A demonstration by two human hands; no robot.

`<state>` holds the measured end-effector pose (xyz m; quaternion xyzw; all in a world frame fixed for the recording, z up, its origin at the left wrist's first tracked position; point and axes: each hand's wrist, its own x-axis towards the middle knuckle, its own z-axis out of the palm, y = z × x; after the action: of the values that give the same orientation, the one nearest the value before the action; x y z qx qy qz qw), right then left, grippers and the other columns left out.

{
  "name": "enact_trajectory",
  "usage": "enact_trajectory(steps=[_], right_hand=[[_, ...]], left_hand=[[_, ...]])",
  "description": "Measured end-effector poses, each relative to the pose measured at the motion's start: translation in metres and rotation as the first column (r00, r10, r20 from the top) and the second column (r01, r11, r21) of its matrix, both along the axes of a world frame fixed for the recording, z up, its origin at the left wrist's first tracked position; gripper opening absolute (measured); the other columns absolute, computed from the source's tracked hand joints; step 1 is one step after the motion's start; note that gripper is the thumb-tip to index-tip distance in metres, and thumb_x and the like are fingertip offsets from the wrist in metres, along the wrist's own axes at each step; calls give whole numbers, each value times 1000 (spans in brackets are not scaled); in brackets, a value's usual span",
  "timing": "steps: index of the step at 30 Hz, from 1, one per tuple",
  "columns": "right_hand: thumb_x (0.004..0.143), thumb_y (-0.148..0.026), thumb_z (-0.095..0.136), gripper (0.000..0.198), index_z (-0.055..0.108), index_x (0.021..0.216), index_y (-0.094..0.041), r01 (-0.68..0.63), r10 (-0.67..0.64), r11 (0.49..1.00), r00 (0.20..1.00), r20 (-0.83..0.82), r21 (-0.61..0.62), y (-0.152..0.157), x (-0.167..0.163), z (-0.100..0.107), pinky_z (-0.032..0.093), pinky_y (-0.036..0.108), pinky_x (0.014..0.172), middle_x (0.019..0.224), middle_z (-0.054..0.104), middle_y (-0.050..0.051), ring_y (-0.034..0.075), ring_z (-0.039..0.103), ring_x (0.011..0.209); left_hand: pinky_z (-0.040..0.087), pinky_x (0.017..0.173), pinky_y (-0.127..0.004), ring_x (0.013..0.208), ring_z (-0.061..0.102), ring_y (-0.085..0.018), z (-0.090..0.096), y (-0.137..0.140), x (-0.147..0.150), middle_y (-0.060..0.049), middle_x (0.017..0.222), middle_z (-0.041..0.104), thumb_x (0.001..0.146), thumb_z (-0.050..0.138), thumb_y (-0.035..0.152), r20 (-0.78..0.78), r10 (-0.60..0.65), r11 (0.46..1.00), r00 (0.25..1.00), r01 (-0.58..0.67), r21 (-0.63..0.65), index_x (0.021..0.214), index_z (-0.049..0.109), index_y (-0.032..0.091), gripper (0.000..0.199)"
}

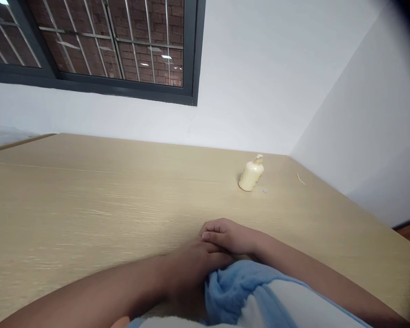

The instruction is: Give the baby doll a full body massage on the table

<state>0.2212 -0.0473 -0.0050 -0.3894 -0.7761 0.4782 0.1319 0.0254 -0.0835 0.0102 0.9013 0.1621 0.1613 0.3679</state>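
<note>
My left hand [194, 264] and my right hand [227, 234] meet and overlap low in the middle of the view, at the pale wooden tabletop [116, 205]. The right hand's fingers are curled and closed against the left hand; whatever lies inside them, if anything, is hidden. The left hand's thumb side shows, but most of its fingers are covered by the right hand. Blue and white cloth [239, 287] lies right below the hands and touches them. Beyond the right hand, apart from it, a cream pump bottle [251, 176] stands upright on the tabletop.
Near the bottle lie a small pale scrap [264, 191] and a thin, curved, light strip [300, 179]. White walls [246, 77] border the table at the back and right. A dark-framed window [194, 54] with metal bars is at the upper left.
</note>
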Motion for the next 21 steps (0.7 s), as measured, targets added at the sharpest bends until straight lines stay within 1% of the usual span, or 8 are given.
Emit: enact_trajectory(steps=[11, 14, 16, 19, 21], right_hand=[[97, -46, 52, 32, 70, 101, -20, -1, 1, 1000, 1000, -10, -4, -1, 1, 0, 47, 28, 77, 98, 71, 3, 18, 62, 89], [96, -47, 52, 32, 70, 101, -20, 4, -4, 1000, 1000, -12, -7, 0, 1, -1, 47, 29, 78, 98, 71, 3, 18, 63, 90], [96, -48, 53, 33, 70, 100, -20, 8, -8, 1000, 1000, -20, -18, 0, 1, -2, 48, 29, 78, 97, 71, 3, 18, 63, 90], [95, -50, 53, 35, 70, 102, -20, 8, -10, 999, 999, -49, -53, 1, 1, -1, 48, 31, 79, 99, 71, 4, 19, 63, 92], [94, -50, 55, 35, 70, 103, -21, 11, -16, 997, 998, -56, -81, 0, 1, 1, 49, 32, 80, 100, 71, 4, 20, 64, 93]], left_hand=[[41, 108, -41, 123, 59, -26, 8, -2, -1, -4, 128, 67, 90, 58, 40, 1, 0, 999, 1000, 0, 51, 122, 67, 26, 36], [41, 108, -39, 124, 59, -26, 8, -2, -1, -3, 131, 66, 89, 59, 39, 16, -11, 998, 1000, 10, 62, 121, 67, 27, 35], [39, 110, -39, 126, 57, -26, 7, -2, -1, -4, 135, 64, 88, 59, 39, 28, -12, 998, 1000, 10, 70, 127, 63, 27, 41], [35, 113, -42, 131, 54, -27, 4, -4, 0, -6, 136, 62, 85, 61, 40, 53, -2, 996, 999, -2, 84, 140, 52, 28, 57], [34, 113, -42, 133, 52, -28, 2, -5, 0, -8, 139, 60, 82, 64, 41, 95, -17, 995, 995, 7, 97, 145, 46, 27, 67]])
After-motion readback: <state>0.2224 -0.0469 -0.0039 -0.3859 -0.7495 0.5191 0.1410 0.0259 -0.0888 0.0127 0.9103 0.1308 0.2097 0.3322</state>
